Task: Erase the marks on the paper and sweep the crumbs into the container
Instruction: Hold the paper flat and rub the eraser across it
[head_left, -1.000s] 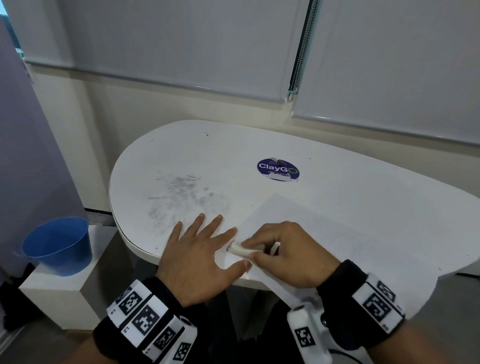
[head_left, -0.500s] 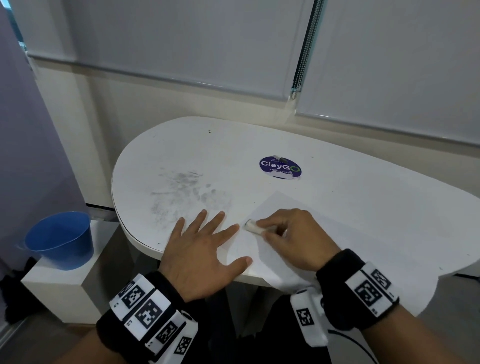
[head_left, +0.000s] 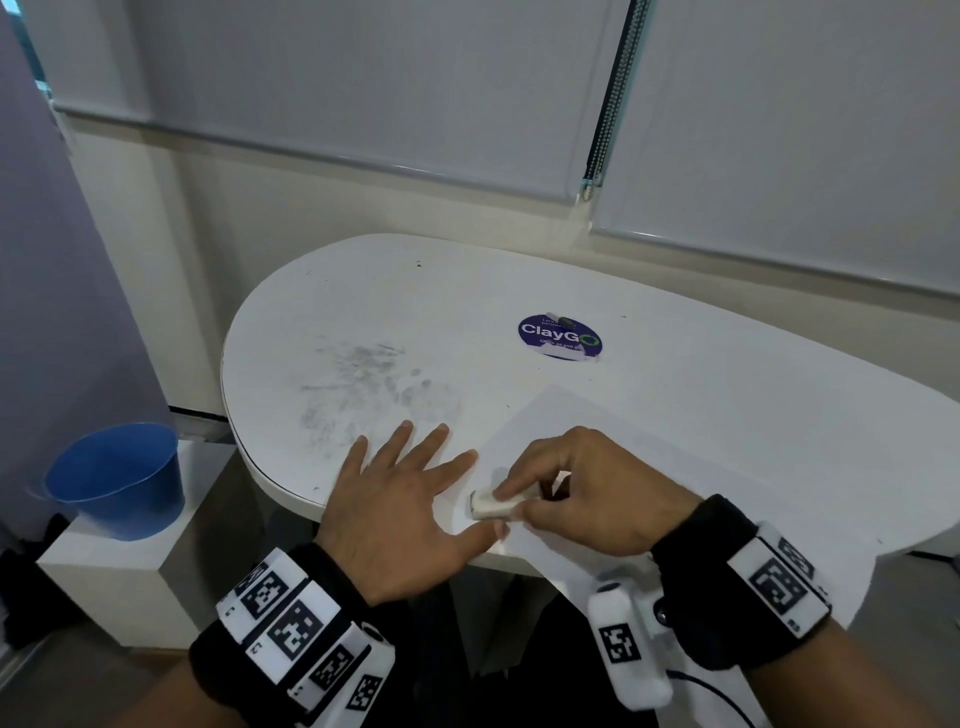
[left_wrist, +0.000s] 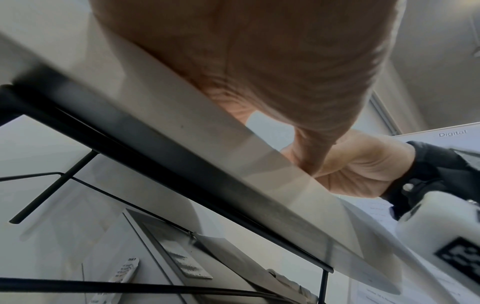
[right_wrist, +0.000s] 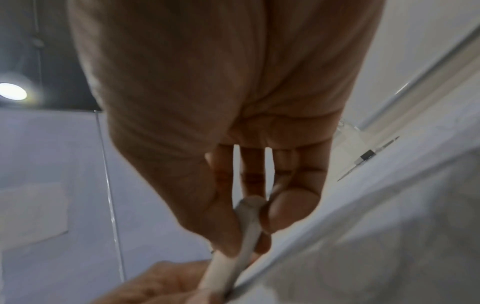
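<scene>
1. Eraser (head_left: 492, 504): small white block, rounded at the ends, pinched in the right hand (head_left: 587, 493) and pressed onto the paper (head_left: 675, 467) at its near left corner, close to the front edge of the table (head_left: 467, 291).
2. Long axis lying roughly left to right across the paper, free end pointing left toward the thumb of the left hand (head_left: 400, 514), other end hidden inside the grip.
3. Seen from the right wrist: eraser (right_wrist: 249, 222) as a pale, slightly grey bar, clamped between thumb and fingertips (right_wrist: 288, 211), its tip down on the sheet.
4. Far left of the eraser: blue container (head_left: 117, 478), upright on a low white stand (head_left: 130, 582) beside the table and below its top, well apart from the paper.
5. Left of the eraser, on the table top: grey smudges (head_left: 363, 389).
6. Just left of the eraser: left hand flat on the table, fingers straight and spread, holding nothing, thumb tip touching the paper's left edge right beside the eraser.
7. At the eraser: right hand with fingers curled around it, index finger laid along its top.
8. Beyond the eraser, farther back on the table: round purple sticker (head_left: 560, 336) reading "ClayGo".
9. Right of the eraser: paper stretching away, white, lower corner hanging over the table's front edge; marks too faint to make out.
</scene>
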